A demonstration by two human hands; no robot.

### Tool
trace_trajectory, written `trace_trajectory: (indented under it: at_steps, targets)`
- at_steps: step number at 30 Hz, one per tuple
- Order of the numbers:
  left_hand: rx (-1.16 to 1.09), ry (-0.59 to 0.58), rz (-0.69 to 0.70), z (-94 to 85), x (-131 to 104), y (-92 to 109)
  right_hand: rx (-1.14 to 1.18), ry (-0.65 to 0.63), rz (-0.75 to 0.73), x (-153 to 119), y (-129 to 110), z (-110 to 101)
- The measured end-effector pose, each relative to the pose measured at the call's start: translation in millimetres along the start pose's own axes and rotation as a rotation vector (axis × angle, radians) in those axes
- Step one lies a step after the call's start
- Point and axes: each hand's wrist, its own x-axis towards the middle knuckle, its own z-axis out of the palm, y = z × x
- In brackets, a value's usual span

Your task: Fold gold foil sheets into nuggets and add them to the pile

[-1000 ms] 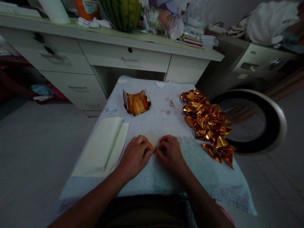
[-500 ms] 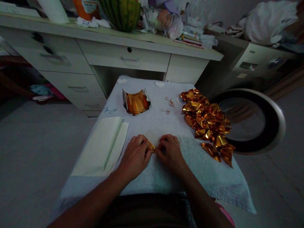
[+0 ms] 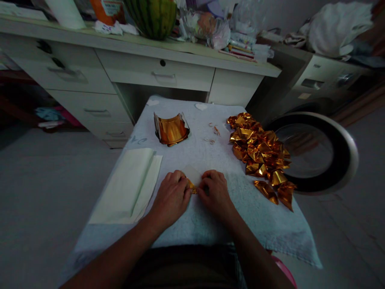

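Observation:
Between my two hands lies a small piece of gold foil, with a pale, translucent sheet just beyond it. My left hand is closed, its thumb and fingers pinching the foil's left side. From the right, my right hand pinches the other end with thumb and forefinger. Fingers cover much of the foil. Farther back stands a curved stack of gold foil sheets. At the right is a heap of folded gold foil pieces. White paper sheets lie left of my left hand.
A pale cloth covers the table. Small thin scraps lie near its middle. Behind stands a drawer desk bearing a watermelon and plastic bags. To the right, a washing machine's round door hangs open beside the heap.
My hands stay almost in place, with slight finger movement on the gold foil. The whole view shifts a little to the left.

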Motion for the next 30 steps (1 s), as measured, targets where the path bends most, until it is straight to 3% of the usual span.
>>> trace_trajectory:
  at_steps: [14,30]
  targets:
    - [-0.004,0.015,0.007,1.3,-0.2,-0.6,-0.030,0.012,0.002,0.8,0.3,2.4]
    - [-0.224,-0.057,-0.012,-6.4,1.2,-6.6,-0.038,-0.012,0.021,0.4,-3.3,-0.5]
